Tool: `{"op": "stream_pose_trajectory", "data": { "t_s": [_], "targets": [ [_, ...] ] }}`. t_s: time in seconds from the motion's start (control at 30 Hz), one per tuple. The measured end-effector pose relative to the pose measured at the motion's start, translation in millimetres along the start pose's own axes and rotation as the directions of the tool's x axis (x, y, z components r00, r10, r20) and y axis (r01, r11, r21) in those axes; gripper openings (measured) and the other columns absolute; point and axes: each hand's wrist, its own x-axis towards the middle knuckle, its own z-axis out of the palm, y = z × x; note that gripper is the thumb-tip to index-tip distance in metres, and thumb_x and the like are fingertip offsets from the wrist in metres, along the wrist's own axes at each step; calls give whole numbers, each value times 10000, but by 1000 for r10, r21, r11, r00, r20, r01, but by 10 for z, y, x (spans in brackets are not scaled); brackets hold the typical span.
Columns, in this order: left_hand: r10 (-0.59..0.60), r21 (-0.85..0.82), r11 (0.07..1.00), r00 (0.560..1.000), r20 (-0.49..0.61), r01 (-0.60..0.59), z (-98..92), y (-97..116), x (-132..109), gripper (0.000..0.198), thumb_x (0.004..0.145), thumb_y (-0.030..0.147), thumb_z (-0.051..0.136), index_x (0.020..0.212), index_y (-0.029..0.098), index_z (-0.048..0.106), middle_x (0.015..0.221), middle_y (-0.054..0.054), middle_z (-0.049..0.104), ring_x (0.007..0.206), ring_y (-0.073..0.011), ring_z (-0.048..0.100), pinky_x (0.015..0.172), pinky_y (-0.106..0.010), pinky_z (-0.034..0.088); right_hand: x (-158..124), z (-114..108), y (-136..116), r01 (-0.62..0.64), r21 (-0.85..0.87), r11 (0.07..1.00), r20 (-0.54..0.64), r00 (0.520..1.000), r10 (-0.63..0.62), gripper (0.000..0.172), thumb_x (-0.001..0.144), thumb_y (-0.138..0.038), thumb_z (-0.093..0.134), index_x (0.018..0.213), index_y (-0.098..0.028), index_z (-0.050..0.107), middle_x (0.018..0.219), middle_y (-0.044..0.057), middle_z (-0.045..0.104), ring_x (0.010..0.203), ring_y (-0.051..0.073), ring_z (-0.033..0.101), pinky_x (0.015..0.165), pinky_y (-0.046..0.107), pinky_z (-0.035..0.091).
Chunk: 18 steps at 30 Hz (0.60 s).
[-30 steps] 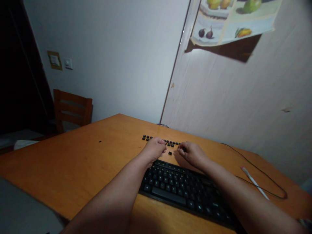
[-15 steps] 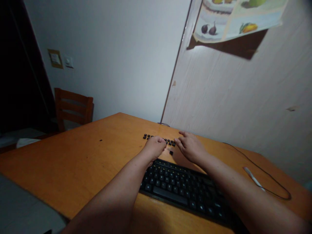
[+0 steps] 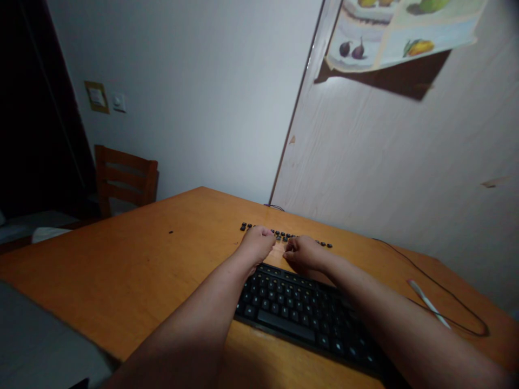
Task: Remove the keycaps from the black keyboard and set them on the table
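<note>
A black keyboard [image 3: 284, 305] lies aslant on the table in front of me, its right part under my right forearm. Beyond it, small black keycaps [image 3: 285, 239] stand in rows. My left hand [image 3: 257, 243] is closed just past the keyboard's back edge; its curled fingers hide whatever is in them. My right hand [image 3: 304, 252] has its fingertips pinched together low at the tabletop, at the spot of a single loose keycap, which the fingers now cover. More keycaps [image 3: 329, 246] show behind the right hand.
The wooden table [image 3: 194, 232] meets the wall at the back. A small dark piece [image 3: 171, 232] lies on its left. To the right are a white stick-like tool [image 3: 428, 302] and a dark cable [image 3: 446, 286]. A wooden chair [image 3: 125, 175] stands at the far left.
My right hand has come down and toward me from the keycap rows, its spread fingers closing over the loose keycap. My left hand keeps its place. The view has shifted slightly.
</note>
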Motion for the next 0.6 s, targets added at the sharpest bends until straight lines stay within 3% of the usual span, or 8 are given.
{"op": "stream_pose_trajectory", "data": {
  "t_s": [0.1, 0.27, 0.43, 0.6],
  "targets": [
    [-11, 7, 1000, 1000, -11, 11, -11, 29, -14, 59, 688, 187, 541, 729, 153, 568, 612, -7, 584, 526, -100, 495, 488, -210, 322, 25, 7, -13, -28, 99, 995, 5, 1000, 28, 57, 673, -206, 697, 676, -163, 659, 621, 11, 630, 608, 127, 531, 531, 219, 313],
    [-21, -39, 999, 1000, 0, 21, 9, 48, -33, 69, 704, 164, 544, 764, 148, 576, 642, -23, 605, 559, -111, 535, 502, -206, 348, -16, -98, -107, -91, 371, 924, 84, 994, 64, 187, 784, -277, 581, 645, -154, 605, 545, 3, 569, 465, 87, 445, 437, 208, 288],
    [-38, -122, 991, 996, 85, 48, 35, 89, -77, 149, 691, 91, 549, 829, 142, 573, 678, -35, 633, 560, -104, 553, 538, -207, 395, -112, -244, -215, -116, 616, 779, 127, 991, 47, 252, 835, -387, 520, 702, -175, 554, 631, 18, 611, 421, 70, 397, 376, 204, 261],
    [-47, -239, 968, 992, 116, 73, 24, 131, -101, 196, 681, 91, 603, 860, 148, 549, 706, -42, 653, 594, -117, 594, 557, -210, 425, -206, -277, -260, -151, 836, 528, 163, 986, 24, 270, 762, -396, 635, 637, -180, 531, 505, -36, 500, 366, 52, 266, 353, 209, 149]
  ]
}}
